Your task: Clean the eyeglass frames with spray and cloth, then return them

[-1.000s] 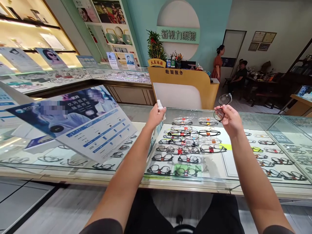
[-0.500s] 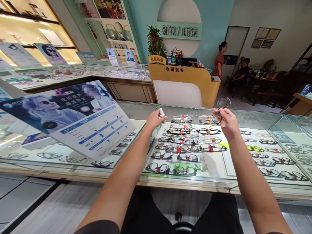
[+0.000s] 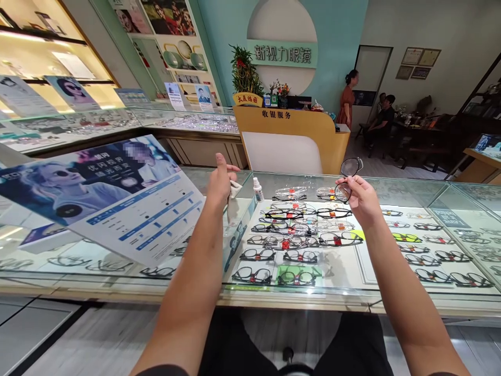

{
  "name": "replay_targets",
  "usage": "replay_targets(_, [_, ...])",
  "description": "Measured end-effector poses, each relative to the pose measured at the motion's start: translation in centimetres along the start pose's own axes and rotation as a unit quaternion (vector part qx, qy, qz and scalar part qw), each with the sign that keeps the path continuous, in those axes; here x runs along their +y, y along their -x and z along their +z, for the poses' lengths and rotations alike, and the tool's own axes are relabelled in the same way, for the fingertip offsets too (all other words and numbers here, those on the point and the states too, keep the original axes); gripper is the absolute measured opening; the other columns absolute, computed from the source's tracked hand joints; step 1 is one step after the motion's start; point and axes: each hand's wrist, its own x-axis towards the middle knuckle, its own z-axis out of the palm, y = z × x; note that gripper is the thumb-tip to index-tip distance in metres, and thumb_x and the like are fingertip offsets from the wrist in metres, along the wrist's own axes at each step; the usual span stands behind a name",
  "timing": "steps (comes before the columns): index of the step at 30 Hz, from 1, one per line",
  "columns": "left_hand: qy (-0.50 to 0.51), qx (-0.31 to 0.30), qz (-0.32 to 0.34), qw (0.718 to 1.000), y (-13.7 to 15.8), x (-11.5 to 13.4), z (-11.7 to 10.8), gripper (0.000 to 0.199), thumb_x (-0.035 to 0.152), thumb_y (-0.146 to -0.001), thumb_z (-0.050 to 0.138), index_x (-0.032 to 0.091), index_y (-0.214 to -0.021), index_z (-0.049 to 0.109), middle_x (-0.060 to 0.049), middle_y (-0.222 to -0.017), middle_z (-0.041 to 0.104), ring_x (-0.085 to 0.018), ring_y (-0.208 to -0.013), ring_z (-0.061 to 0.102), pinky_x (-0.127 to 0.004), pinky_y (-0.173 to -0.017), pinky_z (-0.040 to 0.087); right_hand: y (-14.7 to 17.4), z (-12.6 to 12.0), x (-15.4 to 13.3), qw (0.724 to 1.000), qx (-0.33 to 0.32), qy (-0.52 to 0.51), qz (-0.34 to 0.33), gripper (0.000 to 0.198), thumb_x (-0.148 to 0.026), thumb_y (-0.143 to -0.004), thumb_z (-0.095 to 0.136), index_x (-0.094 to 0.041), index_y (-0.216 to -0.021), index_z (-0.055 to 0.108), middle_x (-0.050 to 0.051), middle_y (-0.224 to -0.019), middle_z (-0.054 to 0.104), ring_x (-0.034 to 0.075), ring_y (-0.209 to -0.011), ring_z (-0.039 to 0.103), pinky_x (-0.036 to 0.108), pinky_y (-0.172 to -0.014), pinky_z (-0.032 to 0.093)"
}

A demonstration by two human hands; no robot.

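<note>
My right hand (image 3: 364,198) pinches a pair of dark, thin-rimmed glasses (image 3: 350,167), lifted above the glass counter with one lens over the other. A pale, soft cloth (image 3: 234,194) hangs from my left hand (image 3: 219,180), whose thumb points up; part of the cloth is hidden behind the hand. Just right of that hand, a small white spray bottle (image 3: 258,190) stands upright on the counter, apart from my fingers.
Under the glass top of the counter (image 3: 344,292) lie rows of eyeglass frames (image 3: 287,242). A large printed sign (image 3: 129,209) leans at my left. Beyond stands a yellow cashier desk (image 3: 336,137), with a person (image 3: 346,102) beside it.
My left hand has let go of the spray bottle, moved left and taken hold of the cloth. The right hand keeps the glasses in nearly the same place.
</note>
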Motion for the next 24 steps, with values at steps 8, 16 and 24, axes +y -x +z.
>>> replay_targets(8, [0.290, -0.286, -0.067, 0.911, 7.2, 5.2, 4.5, 0.072, 0.009, -0.043, 0.068, 0.025, -0.112, 0.053, 0.008, -0.080, 0.062, -0.009, -0.057, 0.054, -0.020, -0.051, 0.040, 1.6, 1.9, 0.0, 0.999, -0.041, 0.015, 0.025, 0.049, -0.059, -0.060, 0.102, -0.026, -0.074, 0.068, 0.002, -0.086, 0.079, 0.019, -0.094, 0.071, 0.032, -0.099, 0.055])
replay_targets(16, [0.309, -0.249, -0.098, 0.913, 9.2, 5.3, 7.7, 0.058, 0.029, -0.061, 0.088, 0.016, -0.114, 0.068, 0.002, -0.082, 0.069, -0.011, -0.069, 0.061, -0.022, -0.060, 0.045, 2.4, 2.9, 0.6, 0.995, -0.052, 0.006, 0.083, 0.053, -0.061, -0.054, 0.104, -0.026, -0.070, 0.068, 0.001, -0.089, 0.080, 0.017, -0.085, 0.065, 0.033, -0.092, 0.053])
replay_targets(24, [0.367, -0.261, -0.095, 0.888, 10.5, 4.6, 9.6, 0.062, 0.047, -0.064, 0.101, 0.018, -0.108, 0.067, 0.001, -0.087, 0.073, -0.011, -0.075, 0.063, -0.022, -0.069, 0.052, 3.6, 4.6, 2.2, 0.994, -0.029, -0.041, 0.097, 0.052, -0.060, -0.052, 0.105, -0.025, -0.068, 0.071, 0.000, -0.089, 0.079, 0.019, -0.101, 0.069, 0.029, -0.092, 0.052])
